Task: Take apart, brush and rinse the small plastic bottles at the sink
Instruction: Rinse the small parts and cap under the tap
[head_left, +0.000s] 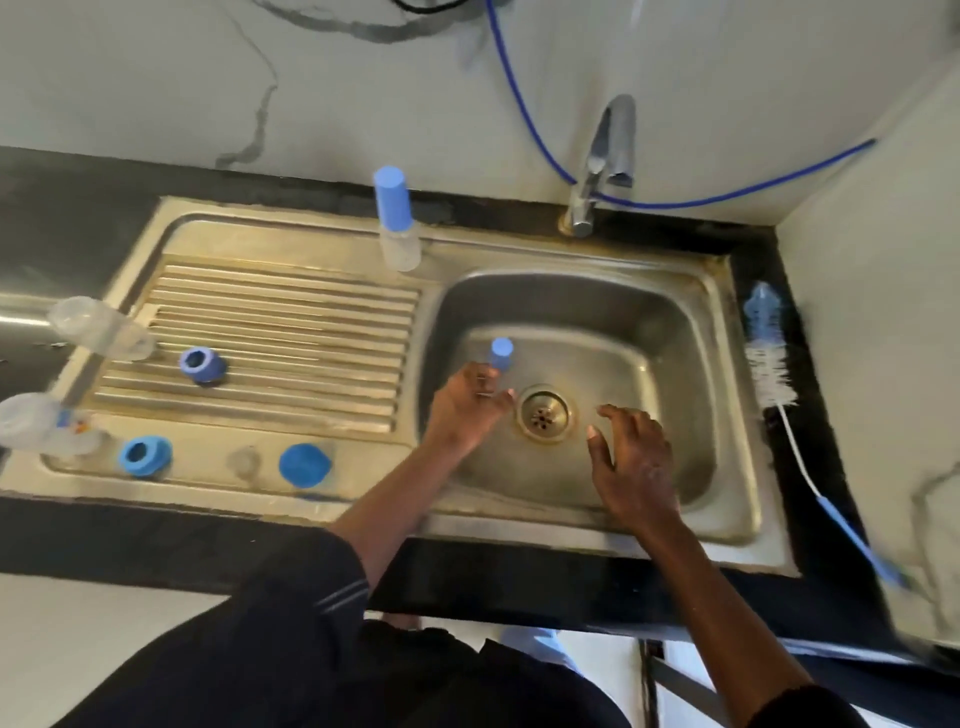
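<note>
My left hand grips a small clear bottle with a blue cap over the steel sink basin, just left of the drain. Right of the drain, my right hand hovers with spread, relaxed fingers and holds nothing. A taller capped bottle stands upright on the sink's back rim. Two clear bottle bodies lie at the left of the draining board. Two blue rings and a blue cap rest on the board.
A bottle brush with white bristles and a blue handle lies on the black counter right of the sink. The tap stands behind the basin, with a blue hose looped around it. The wall corner closes in on the right.
</note>
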